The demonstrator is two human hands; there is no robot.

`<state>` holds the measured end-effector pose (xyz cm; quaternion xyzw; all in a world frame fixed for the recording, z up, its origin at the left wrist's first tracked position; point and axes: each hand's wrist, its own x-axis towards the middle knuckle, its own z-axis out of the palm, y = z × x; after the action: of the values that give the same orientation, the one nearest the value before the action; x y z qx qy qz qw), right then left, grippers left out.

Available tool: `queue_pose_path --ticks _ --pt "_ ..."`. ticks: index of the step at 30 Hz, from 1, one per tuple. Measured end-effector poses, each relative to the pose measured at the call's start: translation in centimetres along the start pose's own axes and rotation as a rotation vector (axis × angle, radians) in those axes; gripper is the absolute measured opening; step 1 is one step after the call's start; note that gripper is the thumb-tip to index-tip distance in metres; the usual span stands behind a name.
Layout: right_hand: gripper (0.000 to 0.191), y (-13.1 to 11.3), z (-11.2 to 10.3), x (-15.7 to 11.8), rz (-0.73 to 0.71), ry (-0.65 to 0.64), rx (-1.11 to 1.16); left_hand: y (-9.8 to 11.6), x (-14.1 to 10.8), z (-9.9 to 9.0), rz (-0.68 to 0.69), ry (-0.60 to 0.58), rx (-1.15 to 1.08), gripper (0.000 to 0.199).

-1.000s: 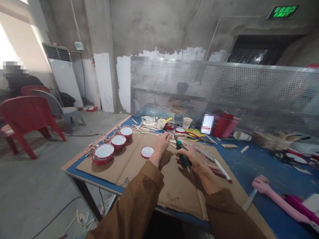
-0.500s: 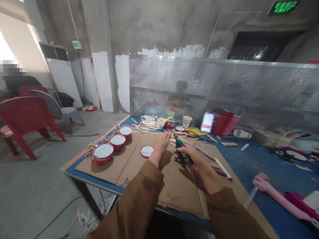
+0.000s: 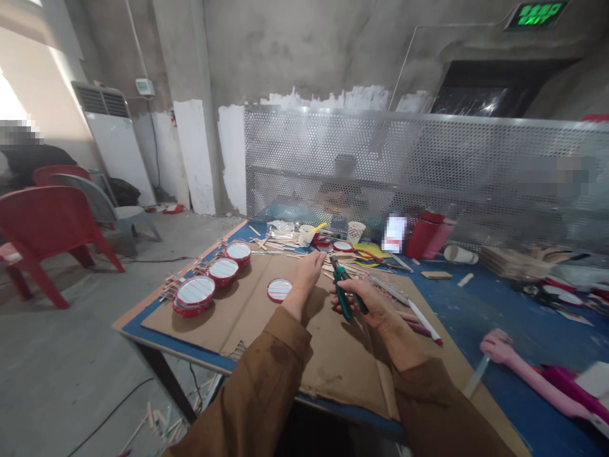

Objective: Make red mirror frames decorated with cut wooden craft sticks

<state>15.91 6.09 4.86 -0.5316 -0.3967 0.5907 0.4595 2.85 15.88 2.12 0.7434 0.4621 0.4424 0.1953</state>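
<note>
My right hand (image 3: pixel 368 301) is wrapped round the green-and-black handles of a pair of pliers (image 3: pixel 341 285), whose metal jaws point up and away from me. Close to the jaws is my left hand (image 3: pixel 307 276), its fingers drawn together; whatever they pinch, if anything, is too small to make out. A small round red-rimmed disc with a white striped face (image 3: pixel 280 290) lies on the cardboard (image 3: pixel 333 368) left of my left wrist. Farther left, similar red-rimmed round pieces (image 3: pixel 195 291) sit in a row, with thin sticks beside them.
Behind my hands lie loose wooden sticks (image 3: pixel 280 242), a paper cup with a yellow handle in it (image 3: pixel 307 236) and another cup (image 3: pixel 355 231). A phone (image 3: pixel 394 233) and red bottle (image 3: pixel 424 235) stand at the back. At right lies a pink-handled tool (image 3: pixel 533 377).
The view has shifted very slightly. Both hands and the pliers keep nearly the same place and grip.
</note>
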Motion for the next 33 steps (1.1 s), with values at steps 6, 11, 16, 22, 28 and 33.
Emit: queue_pose_path --ticks 6,11,16,22,28,33 --pt "0.013 -0.1 0.3 -0.2 0.001 0.034 -0.038 -0.3 0.2 0.3 0.016 -0.01 -0.036 0.027" --pt "0.023 0.2 0.2 -0.1 -0.06 0.013 -0.086 -0.3 0.3 0.4 0.043 0.011 -0.053 0.024" --pt "0.024 0.3 0.9 -0.2 -0.101 0.051 -0.107 -0.3 0.3 0.2 0.031 0.015 -0.085 0.02" --pt "0.02 1.2 1.1 0.4 -0.103 0.091 -0.216 -0.4 0.2 -0.1 0.006 0.001 -0.117 0.019" --pt "0.019 1.4 0.6 0.8 -0.09 0.034 -0.167 -0.2 0.1 -0.2 -0.01 -0.051 -0.167 0.023" --pt "0.016 0.7 0.4 0.2 -0.045 -0.028 -0.055 0.1 0.0 -0.2 -0.035 -0.026 -0.134 0.032"
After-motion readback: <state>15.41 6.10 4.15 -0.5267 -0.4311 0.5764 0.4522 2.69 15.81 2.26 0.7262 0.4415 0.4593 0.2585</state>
